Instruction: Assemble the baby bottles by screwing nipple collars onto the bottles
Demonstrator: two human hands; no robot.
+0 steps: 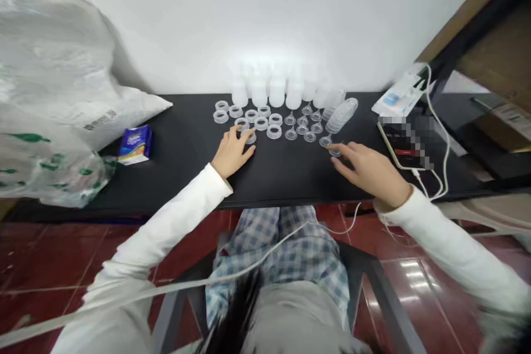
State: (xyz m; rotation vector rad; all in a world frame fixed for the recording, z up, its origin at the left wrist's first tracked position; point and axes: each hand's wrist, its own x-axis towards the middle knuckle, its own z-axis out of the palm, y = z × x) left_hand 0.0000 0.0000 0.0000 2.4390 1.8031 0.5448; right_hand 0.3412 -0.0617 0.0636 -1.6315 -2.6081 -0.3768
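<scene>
My left hand [232, 150] rests on the black table with its fingers spread, touching a clear bottle collar ring [250, 138] at the near end of the rings. Several more collar rings [261, 123] lie in loose rows beyond it. To the right, my right hand [367, 168] stretches its index finger and thumb around a clear silicone bottle nipple [336, 152] lying on the table; I see no lift. Other nipples [310, 136] lie in rows to its left. Behind them stand several white bottles [276, 94], and a stack of clear dome caps [342, 115] lies tilted.
A large white plastic bag [50, 66] and a blue tissue pack [135, 144] are on the left. On the right lie a phone [402, 146] with a white cable [446, 149], a white packet [398, 97] and a dark shelf [464, 38] with boxes. A wall closes the back.
</scene>
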